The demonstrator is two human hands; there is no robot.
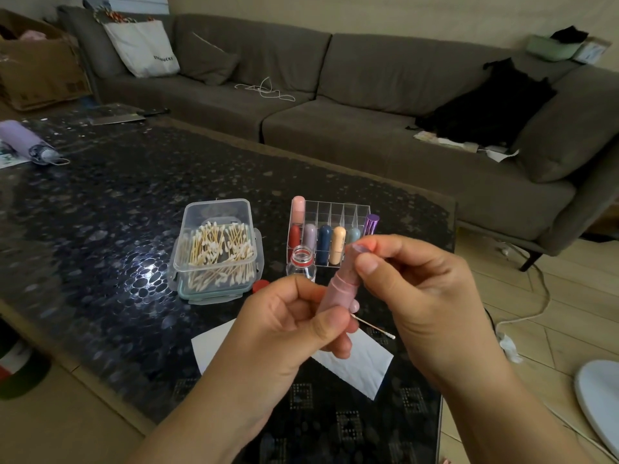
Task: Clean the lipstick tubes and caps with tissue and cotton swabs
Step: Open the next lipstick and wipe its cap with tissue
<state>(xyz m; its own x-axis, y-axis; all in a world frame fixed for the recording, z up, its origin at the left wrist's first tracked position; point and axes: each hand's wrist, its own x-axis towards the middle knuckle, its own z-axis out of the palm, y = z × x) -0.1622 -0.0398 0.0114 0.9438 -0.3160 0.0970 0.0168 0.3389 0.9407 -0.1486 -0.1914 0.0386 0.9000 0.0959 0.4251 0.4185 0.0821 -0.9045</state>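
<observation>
A pink lipstick tube (338,289) is held tilted above the table. My left hand (288,326) grips its lower end with curled fingers. My right hand (415,289) pinches the tube's upper part between thumb and fingers. Under the hands lies a white tissue (358,363) with a used cotton swab (375,329) on it. A clear organiser (331,212) behind holds several lipsticks (324,239) upright. A clear box of cotton swabs (217,249) stands to its left.
A small open glass bottle (301,261) stands before the organiser, its red cap (260,285) beside the swab box. A folded purple umbrella (26,142) lies at the table's far left. A grey sofa (335,95) runs behind. A white fan base (599,393) sits on the floor at right.
</observation>
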